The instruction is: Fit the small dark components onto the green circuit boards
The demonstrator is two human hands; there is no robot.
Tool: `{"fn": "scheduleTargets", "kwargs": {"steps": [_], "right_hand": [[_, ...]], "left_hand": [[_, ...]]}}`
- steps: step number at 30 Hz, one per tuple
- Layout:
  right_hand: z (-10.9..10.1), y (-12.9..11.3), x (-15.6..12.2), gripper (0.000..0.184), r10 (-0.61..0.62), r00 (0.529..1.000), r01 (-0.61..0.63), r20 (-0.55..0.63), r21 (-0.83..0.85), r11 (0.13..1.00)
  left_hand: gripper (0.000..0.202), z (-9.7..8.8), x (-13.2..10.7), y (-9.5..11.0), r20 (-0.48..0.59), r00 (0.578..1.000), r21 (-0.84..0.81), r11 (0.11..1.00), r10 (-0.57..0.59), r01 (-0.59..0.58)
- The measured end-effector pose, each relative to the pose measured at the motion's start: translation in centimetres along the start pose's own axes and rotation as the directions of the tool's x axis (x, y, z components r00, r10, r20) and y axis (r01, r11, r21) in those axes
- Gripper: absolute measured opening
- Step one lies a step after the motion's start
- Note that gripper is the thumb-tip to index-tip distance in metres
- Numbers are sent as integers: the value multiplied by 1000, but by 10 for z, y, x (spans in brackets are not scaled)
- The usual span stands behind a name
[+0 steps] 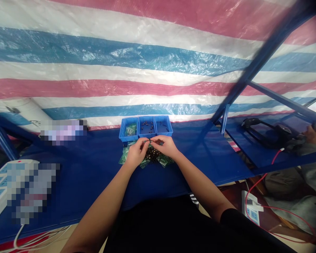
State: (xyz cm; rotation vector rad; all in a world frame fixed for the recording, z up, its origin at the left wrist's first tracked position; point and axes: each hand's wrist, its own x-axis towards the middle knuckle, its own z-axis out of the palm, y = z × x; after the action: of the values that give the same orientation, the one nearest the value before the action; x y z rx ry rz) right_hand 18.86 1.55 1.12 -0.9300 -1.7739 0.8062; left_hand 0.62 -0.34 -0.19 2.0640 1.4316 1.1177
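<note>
My left hand (137, 152) and my right hand (165, 145) meet fingertip to fingertip above a pile of small dark metallic parts (153, 155). Both are closed in a pinch around something tiny, too small to name. Green-printed clear packets (163, 161) lie around and under the pile. Just beyond my hands stand three joined blue bins. The left bin (123, 135) contains green packets, the middle bin (146, 134) several small dark parts, and the right bin (169, 133) a few thin dark pieces.
The blue table (94, 182) carries a white power strip (0, 196) at the left. Blue metal frame bars (242, 86) rise at the right, against a striped tarp (147, 84). A red cable (255, 184) hangs beyond the right edge, near another person's hand (314, 134).
</note>
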Motion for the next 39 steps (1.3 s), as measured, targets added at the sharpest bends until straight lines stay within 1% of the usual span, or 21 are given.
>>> {"fn": "scheduleTargets", "kwargs": {"steps": [2,7,11,19,25,30,36,39], "right_hand": [[0,1,0,26,0,1000,0,-3,-1,1000],[0,0,-1,26,2,1000,-2,8,17,1000],[1,-1,-1,28,6,1000,-6,15,28,1000],[2,-1,0,27,4,1000,-4,-6,26,1000],[1,2,-1,28,34,999,-34,-12,41,999],[2,1,-1,29,36,999,-37,9,64,997],[2,-2,-1,29,27,999,-29,24,86,996],[0,0,-1,28,67,997,-71,38,117,991]], "left_hand": [[32,0,0,0,-8,1000,-6,1000,13,-14],[29,0,1,1,-23,999,31,999,38,-37],[29,-1,1,2,-9,999,36,999,32,-32],[28,-1,1,2,3,1000,24,999,28,-28],[32,0,0,1,-13,1000,1,1000,17,-17],[28,-1,0,2,-16,999,38,999,35,-35],[27,-2,0,4,7,1000,42,999,18,-19],[26,-4,-1,4,5,1000,46,999,22,-22]]}}
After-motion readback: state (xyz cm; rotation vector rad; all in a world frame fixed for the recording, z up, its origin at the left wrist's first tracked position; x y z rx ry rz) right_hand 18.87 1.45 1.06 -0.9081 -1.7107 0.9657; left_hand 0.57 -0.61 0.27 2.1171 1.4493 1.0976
